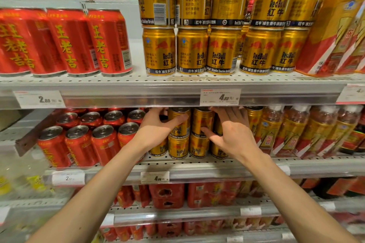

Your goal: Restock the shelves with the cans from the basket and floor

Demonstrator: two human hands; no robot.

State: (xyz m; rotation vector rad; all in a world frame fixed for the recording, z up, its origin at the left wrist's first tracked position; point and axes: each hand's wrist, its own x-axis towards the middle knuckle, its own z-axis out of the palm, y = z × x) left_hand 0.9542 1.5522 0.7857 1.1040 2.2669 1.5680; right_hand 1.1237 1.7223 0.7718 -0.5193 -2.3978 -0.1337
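Gold Red Bull cans [178, 145] stand stacked two high on the middle shelf [197, 165]. My left hand [156, 127] reaches in at the stack's left. Its fingers curl over the top of an upper-row can, and its thumb lies across the front of the upper gold can [177, 124]. My right hand [230, 130] reaches in at the stack's right. Its fingers spread over a mostly hidden upper can [218, 126], and its thumb presses the neighbouring upper can [201, 119]. No basket or floor shows.
Red herbal-tea cans [79, 144] crowd the same shelf on the left and bottled drinks [292, 130] on the right. The shelf above [177, 81] carries more stacked gold cans [191, 49] and red cans [65, 41]. Its price rail [220, 96] hangs just over my fingers.
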